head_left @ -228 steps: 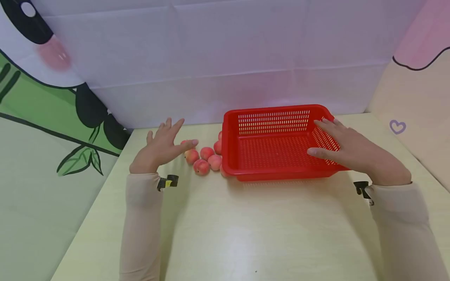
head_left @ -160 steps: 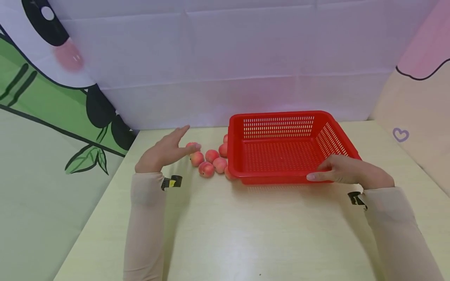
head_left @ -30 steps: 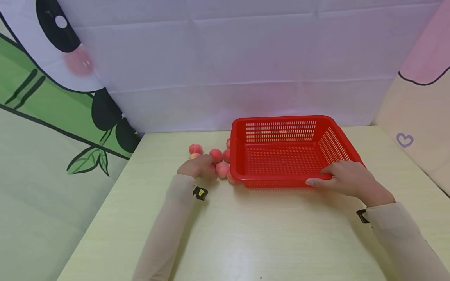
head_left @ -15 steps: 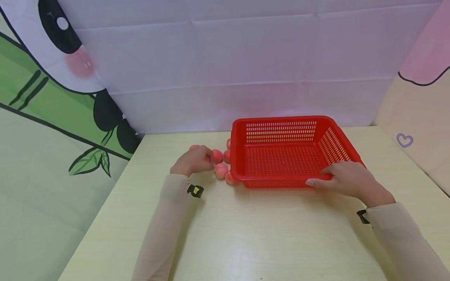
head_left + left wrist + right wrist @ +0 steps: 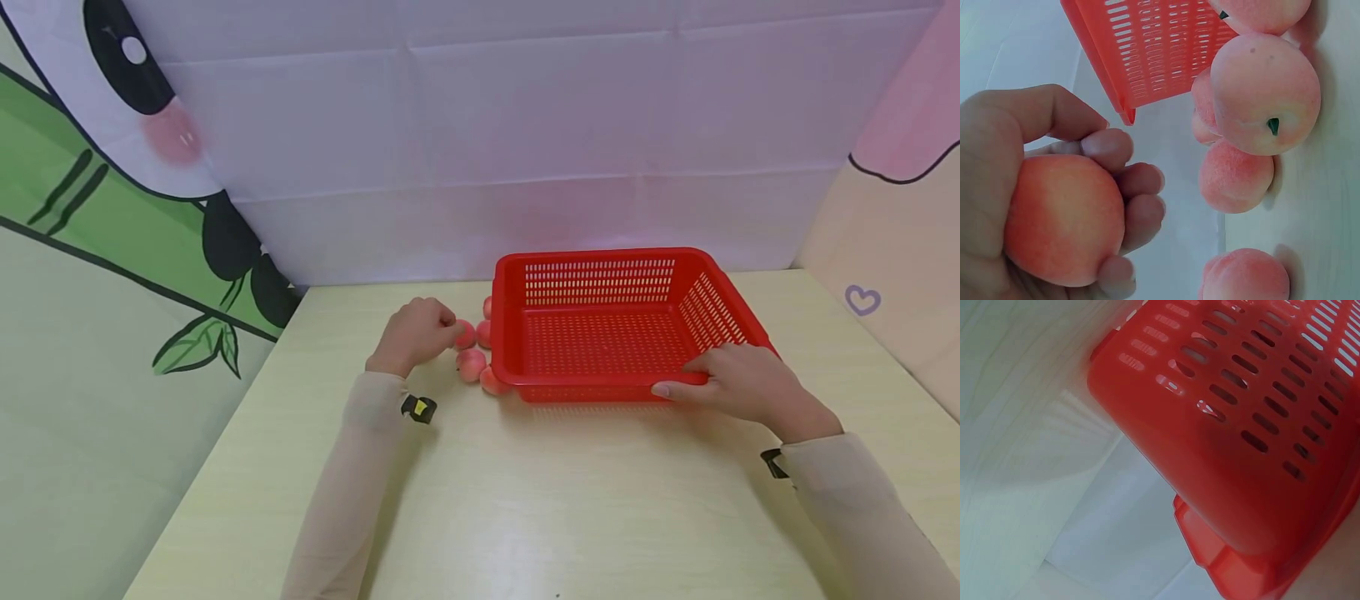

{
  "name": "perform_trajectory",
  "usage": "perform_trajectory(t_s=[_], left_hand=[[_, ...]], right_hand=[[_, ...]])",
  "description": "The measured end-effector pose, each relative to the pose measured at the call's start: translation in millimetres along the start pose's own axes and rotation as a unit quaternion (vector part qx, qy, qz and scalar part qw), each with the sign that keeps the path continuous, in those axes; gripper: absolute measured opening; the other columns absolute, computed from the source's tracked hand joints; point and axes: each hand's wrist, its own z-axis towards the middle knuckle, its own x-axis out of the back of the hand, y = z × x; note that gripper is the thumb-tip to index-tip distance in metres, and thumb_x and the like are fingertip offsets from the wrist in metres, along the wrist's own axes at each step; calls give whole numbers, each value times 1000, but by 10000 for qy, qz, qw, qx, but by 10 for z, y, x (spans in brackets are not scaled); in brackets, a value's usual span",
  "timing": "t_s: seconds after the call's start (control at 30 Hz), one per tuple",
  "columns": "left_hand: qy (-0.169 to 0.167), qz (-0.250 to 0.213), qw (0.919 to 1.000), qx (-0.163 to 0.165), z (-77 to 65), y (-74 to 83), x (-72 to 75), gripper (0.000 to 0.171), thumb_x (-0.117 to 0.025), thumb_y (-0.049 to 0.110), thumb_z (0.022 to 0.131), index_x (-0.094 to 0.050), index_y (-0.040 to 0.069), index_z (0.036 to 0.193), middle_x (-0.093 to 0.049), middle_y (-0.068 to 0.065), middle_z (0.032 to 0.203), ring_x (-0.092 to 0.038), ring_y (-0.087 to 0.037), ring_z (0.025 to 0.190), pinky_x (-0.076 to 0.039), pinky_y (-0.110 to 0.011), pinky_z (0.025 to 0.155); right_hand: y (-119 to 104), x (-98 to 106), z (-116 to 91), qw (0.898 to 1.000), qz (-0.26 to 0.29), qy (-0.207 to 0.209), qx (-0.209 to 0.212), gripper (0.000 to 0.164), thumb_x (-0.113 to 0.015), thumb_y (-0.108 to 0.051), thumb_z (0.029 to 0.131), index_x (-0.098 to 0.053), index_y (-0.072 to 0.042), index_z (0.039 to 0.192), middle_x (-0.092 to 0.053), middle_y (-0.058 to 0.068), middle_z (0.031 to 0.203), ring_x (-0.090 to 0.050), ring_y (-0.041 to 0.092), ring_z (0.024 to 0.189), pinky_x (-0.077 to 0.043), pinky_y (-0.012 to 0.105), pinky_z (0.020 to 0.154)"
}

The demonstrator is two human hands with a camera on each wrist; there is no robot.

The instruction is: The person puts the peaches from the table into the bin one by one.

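My left hand (image 5: 418, 333) curls its fingers round a peach (image 5: 1063, 219), seen clearly in the left wrist view and mostly hidden by the hand in the head view. Beside that hand, several more peaches (image 5: 471, 365) lie on the table against the left side of a red plastic basket (image 5: 618, 392). They look pink, and one shows a small green stem (image 5: 1274, 126) in the left wrist view. At the basket's near right corner, my right hand (image 5: 738, 387) grips the rim, thumb along the front and fingers over the edge. The basket holds nothing.
A pale wooden table (image 5: 525, 500) lies under everything. Behind it hangs a light lilac cloth (image 5: 525, 125) with cartoon prints, and a cream-coloured panel (image 5: 907, 250) with a purple heart bounds the right side.
My left hand has gone from open above the peaches, down among them, and back up slightly with one peach. My right hand has come down onto the basket's near right corner, then stayed there.
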Motion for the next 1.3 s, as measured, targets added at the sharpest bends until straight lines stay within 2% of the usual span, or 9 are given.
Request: perform_trajectory(t_s=[0.17, 0.43, 0.6, 0.7, 0.93, 1.3], left_hand=[[124, 68, 9999, -67, 5, 18, 9, 37, -55, 32, 86, -46, 15, 55, -33, 2, 51, -30, -14, 47, -21, -27, 44], [248, 143, 9995, -147, -3, 52, 45, 33, -55, 30, 86, -52, 15, 56, -37, 1, 50, -34, -15, 46, -24, -26, 43], [341, 241, 9985, -343, -9, 117, 51, 31, -53, 29, 86, -56, 16, 58, -41, 1, 51, -37, -15, 48, -28, -27, 45], [430, 300, 9976, -442, -15, 162, 56, 31, -53, 28, 86, -54, 15, 57, -40, 1, 51, -37, -15, 49, -28, -27, 46], [691, 409, 9956, -484, -59, 227, 85, 32, -52, 24, 84, -47, 14, 54, -36, 2, 50, -32, -14, 48, -26, -27, 46], [747, 541, 9945, -490, -173, 360, 160, 29, -55, 26, 86, -60, 16, 59, -52, 0, 52, -48, -17, 49, -39, -26, 48]], right_hand=[[-5, 22, -3, 10000, -18, 32, 34, 53, -53, -73, 80, -72, -24, 79, -46, -10, 51, -45, 9, 53, -35, 28, 53], [-10, 41, 9, 10000, 15, 43, 19, 49, -54, -73, 80, -70, -26, 74, -44, -9, 50, -43, 9, 52, -34, 28, 52], [2, 68, -7, 10000, 11, -30, 4, 58, -54, -73, 80, -75, -20, 87, -49, -11, 54, -47, 8, 55, -37, 29, 54], [10, 75, -19, 10000, 11, -60, 7, 60, -55, -72, 81, -76, -17, 95, -51, -12, 56, -49, 8, 57, -39, 29, 55], [28, 52, -29, 10000, 8, 9, 7, 60, -54, -73, 80, -76, -19, 92, -51, -13, 55, -49, 7, 56, -39, 29, 55], [15, 23, -15, 10000, 94, -4, 11, 62, -53, -75, 79, -76, -18, 91, -54, -13, 58, -50, 7, 58, -40, 29, 56]])
